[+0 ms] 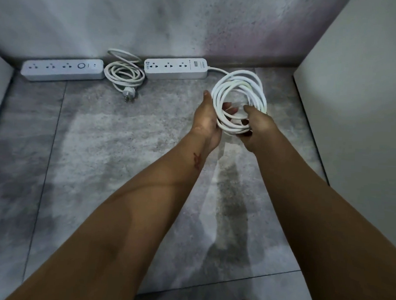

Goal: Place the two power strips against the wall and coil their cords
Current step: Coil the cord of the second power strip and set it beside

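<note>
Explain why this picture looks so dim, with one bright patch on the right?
Head view: the light is low overall, and one pool of it falls on the right panel. Head view: arm shadows darken the floor. Head view: the white cord coil looks washed out. Head view: the wide-angle lens stretches the forearms.

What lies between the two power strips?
Head view: a coiled cord with its plug, on the floor. The left hand and right hand hold the other cord.

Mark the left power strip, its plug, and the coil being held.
left power strip (56,68), head view, top face between sockets
plug (128,94), head view, white body
held coil (238,78), head view, upper loops
</note>
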Demonstrator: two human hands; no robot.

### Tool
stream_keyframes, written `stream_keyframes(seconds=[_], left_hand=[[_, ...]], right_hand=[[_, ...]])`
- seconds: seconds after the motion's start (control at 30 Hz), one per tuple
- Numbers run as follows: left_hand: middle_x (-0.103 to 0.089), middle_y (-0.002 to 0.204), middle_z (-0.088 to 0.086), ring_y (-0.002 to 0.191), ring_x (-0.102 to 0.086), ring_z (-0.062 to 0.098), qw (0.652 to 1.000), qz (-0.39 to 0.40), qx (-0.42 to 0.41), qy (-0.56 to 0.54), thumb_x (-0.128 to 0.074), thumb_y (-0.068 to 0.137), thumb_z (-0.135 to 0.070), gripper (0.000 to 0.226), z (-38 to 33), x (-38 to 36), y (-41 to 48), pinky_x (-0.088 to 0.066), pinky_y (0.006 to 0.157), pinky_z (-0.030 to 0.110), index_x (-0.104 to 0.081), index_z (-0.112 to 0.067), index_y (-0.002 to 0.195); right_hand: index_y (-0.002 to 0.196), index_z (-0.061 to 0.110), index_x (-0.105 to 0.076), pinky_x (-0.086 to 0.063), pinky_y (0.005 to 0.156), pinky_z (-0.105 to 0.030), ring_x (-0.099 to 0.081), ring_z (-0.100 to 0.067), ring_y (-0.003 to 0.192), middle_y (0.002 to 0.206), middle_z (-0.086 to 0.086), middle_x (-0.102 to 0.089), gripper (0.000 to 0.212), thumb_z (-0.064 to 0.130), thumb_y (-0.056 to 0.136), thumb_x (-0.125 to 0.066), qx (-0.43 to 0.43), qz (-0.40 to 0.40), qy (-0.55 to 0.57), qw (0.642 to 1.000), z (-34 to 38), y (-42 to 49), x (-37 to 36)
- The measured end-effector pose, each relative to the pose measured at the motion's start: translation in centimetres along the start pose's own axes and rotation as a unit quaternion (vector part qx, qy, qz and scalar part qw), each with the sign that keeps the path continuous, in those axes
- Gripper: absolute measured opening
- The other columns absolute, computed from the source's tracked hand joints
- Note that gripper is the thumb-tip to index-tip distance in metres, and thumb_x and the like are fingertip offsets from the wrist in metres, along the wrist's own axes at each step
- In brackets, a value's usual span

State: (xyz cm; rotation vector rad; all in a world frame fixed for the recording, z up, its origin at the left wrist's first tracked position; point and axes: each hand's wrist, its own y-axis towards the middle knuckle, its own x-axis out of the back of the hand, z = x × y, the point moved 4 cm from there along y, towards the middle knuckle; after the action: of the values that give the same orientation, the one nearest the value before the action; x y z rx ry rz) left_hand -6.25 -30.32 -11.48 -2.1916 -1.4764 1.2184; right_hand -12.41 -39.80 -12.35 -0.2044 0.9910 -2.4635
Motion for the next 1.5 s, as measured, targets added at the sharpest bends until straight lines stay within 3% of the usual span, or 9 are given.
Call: stream_keyframes(seconds=[0.13, 0.27, 0.43, 0.57, 0.73, 0.93, 1.1, 1.3, 1.5], left_hand=[[-0.044, 0.059, 0.004, 0.042, -0.043, 0.014, 0.996, -0.031, -0.053, 0.071, -0.031, 0.105, -0.039, 0.045, -1.8, -0.6, 1.1, -0.045, 0.049, 0.025, -0.055, -0.01, 0.08], [-0.046, 0.06, 0.006, 0.041, -0.038, 0.014, 0.983, -0.039, -0.109, 0.143, -0.033, 0.105, -0.036, 0.042, -3.2, -1.0, 2.1, -0.038, 0.041, 0.02, -0.055, -0.01, 0.081], [-0.048, 0.056, 0.007, 0.034, -0.038, 0.013, 0.97, -0.001, -0.126, 0.208, -0.039, 0.104, -0.036, 0.04, -3.7, -1.0, 3.2, -0.035, 0.041, 0.019, -0.057, -0.011, 0.079], [-0.055, 0.056, 0.009, 0.035, -0.041, 0.015, 0.972, 0.016, -0.117, 0.206, -0.042, 0.103, -0.037, 0.043, -3.8, -1.1, 3.5, -0.039, 0.045, 0.023, -0.062, -0.007, 0.079], [-0.073, 0.082, 0.014, 0.057, -0.065, 0.021, 0.972, 0.023, -0.106, 0.21, -0.033, 0.101, -0.052, 0.06, -3.0, -1.1, 3.6, -0.056, 0.062, 0.032, -0.068, -0.004, 0.11], [-0.07, 0.086, 0.006, 0.095, -0.065, 0.023, 0.959, 0.051, -0.032, 0.277, -0.029, 0.097, -0.062, 0.061, -0.7, -0.2, 2.6, -0.046, 0.103, 0.038, -0.067, -0.015, 0.086], [-0.064, 0.073, 0.005, 0.073, -0.061, 0.02, 0.955, -0.002, -0.069, 0.287, -0.031, 0.099, -0.059, 0.06, -1.3, -1.0, 3.0, -0.05, 0.075, 0.028, -0.062, -0.013, 0.075], [-0.068, 0.088, 0.008, 0.072, -0.065, 0.017, 0.965, -0.052, -0.098, 0.236, -0.038, 0.101, -0.048, 0.05, -2.8, -1.1, 5.3, -0.055, 0.058, 0.023, -0.064, -0.006, 0.109], [-0.059, 0.097, 0.006, 0.08, -0.057, 0.013, 0.938, 0.026, -0.157, 0.309, -0.038, 0.104, -0.039, 0.044, -3.6, -1.4, 7.1, -0.045, 0.052, 0.019, -0.053, -0.006, 0.13]], right_hand=[[0.131, 0.011, -0.054, -0.041, 0.06, -0.028, -0.056, -0.017, 0.082, 0.112, -0.008, -0.061, 0.055, 0.043, 0.086, -0.062, 0.021, 0.007, -0.205, 0.978, -0.2, 0.3, 0.7], [0.134, 0.012, -0.051, -0.046, 0.079, -0.035, -0.054, -0.027, 0.114, 0.134, -0.013, -0.051, 0.072, 0.054, 0.077, -0.064, 0.085, -0.013, -0.291, 0.953, 0.0, 1.0, 1.0], [0.139, 0.02, -0.037, -0.047, 0.1, -0.049, -0.055, -0.027, 0.119, 0.138, -0.008, -0.047, 0.085, 0.051, 0.068, -0.072, 0.243, -0.046, -0.348, 0.904, 3.5, 1.6, 0.6], [0.123, 0.013, -0.049, -0.054, 0.09, -0.05, -0.066, -0.028, 0.1, 0.112, -0.009, -0.065, 0.052, 0.036, 0.081, -0.069, 0.264, 0.008, -0.397, 0.879, 4.8, 2.9, 0.1], [0.122, 0.009, -0.05, -0.046, 0.08, -0.032, -0.064, -0.03, 0.097, 0.109, -0.011, -0.066, 0.038, 0.035, 0.094, -0.055, 0.303, -0.078, -0.449, 0.837, 4.4, 3.1, 0.1], [0.131, 0.009, -0.047, -0.045, 0.08, -0.029, -0.065, -0.029, 0.105, 0.119, -0.011, -0.065, 0.044, 0.037, 0.097, -0.052, 0.245, -0.137, -0.336, 0.899, 3.7, 2.9, 0.7], [0.117, 0.011, -0.057, -0.057, 0.084, -0.049, -0.07, -0.033, 0.093, 0.103, -0.014, -0.071, 0.059, 0.051, 0.074, -0.066, 0.172, -0.073, -0.19, 0.964, 1.8, 5.4, 0.3], [0.12, 0.011, -0.059, -0.06, 0.078, -0.047, -0.071, -0.03, 0.093, 0.109, -0.015, -0.07, 0.056, 0.043, 0.075, -0.068, 0.128, 0.048, -0.112, 0.984, 1.1, 4.0, -0.7], [0.127, 0.007, -0.05, -0.052, 0.088, -0.038, -0.062, -0.026, 0.106, 0.121, -0.01, -0.062, 0.056, 0.039, 0.085, -0.069, 0.203, 0.002, -0.328, 0.923, 2.6, 3.2, 0.4]])
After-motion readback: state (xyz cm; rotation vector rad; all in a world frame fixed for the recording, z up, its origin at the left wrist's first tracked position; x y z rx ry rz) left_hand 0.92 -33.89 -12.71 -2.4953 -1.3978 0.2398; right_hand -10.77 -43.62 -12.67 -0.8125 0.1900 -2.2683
